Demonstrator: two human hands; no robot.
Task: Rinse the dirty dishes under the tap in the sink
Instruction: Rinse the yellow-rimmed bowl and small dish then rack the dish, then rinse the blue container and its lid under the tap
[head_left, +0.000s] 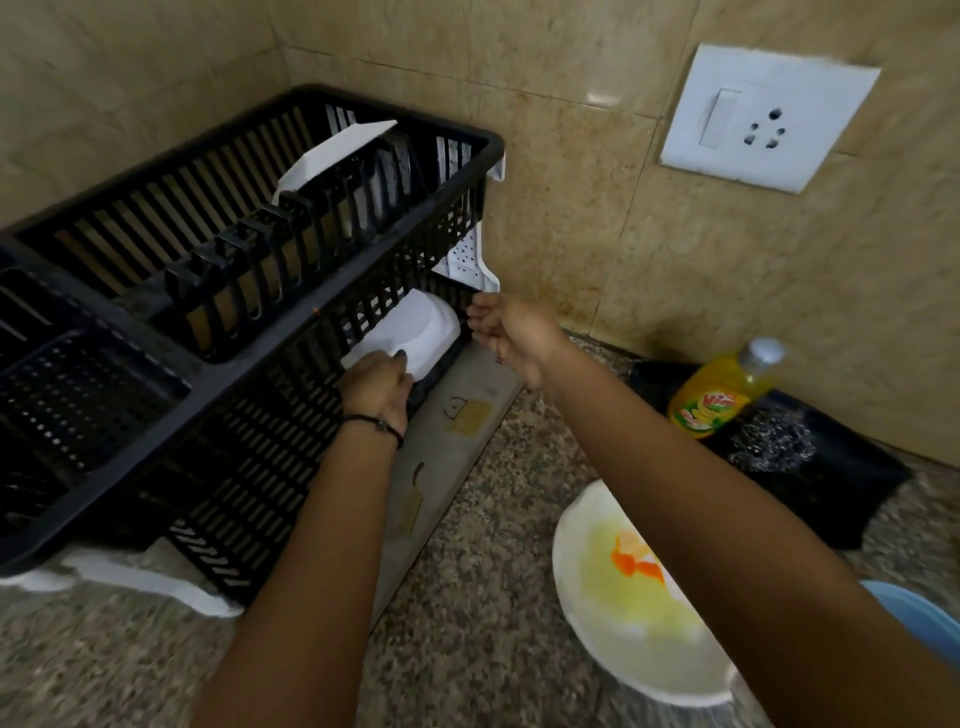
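Reaching into the lower tier of one black two-tier dish rack (249, 291), the left hand (376, 387) grips one white bowl (410, 332), thumb and fingers curled over its near edge. The bowl sits tilted just inside the rack's open end. The right hand (506, 332) is at that same end, its fingers loosely bent close against the rack's corner. Whether they hold the rack or only touch it cannot be told.

Two plates show. One clean white plate (332, 150) stands upright in the top tier, and one dirty plate (623, 587), smeared yellow and orange, lies on the granite counter (493, 519), partly under the right forearm. One yellow soap bottle (719, 395) stands near the wall, with one steel scrubber (769, 441) just beside it. One white wall socket (763, 117) sits above them.
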